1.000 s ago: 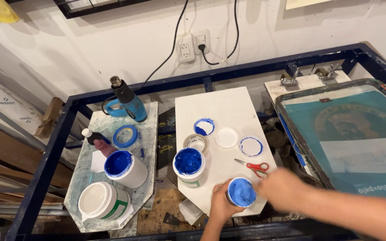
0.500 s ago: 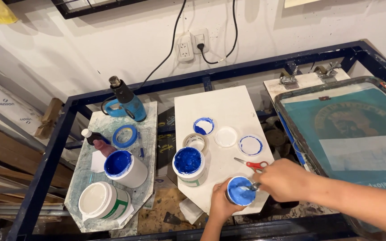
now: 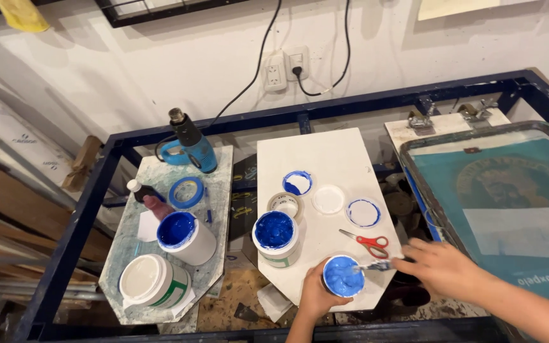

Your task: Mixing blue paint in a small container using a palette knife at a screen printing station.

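White platen board [image 3: 325,159] on the blue steel frame [image 3: 84,216] carried the clutter. My left hand [image 3: 314,296] gripped a small cup of light-blue ink [image 3: 343,275] at the board's near edge. My right hand [image 3: 443,268] pinched a stirring tool [image 3: 375,267] dipped into it. Red scissors [image 3: 368,242] lay just behind; a tub of dark-blue ink [image 3: 276,236] stood to the left.

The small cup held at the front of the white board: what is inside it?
Light blue paint fills the small cup, with a stirring tool dipped in. The cup's bottom is hidden under the paint.
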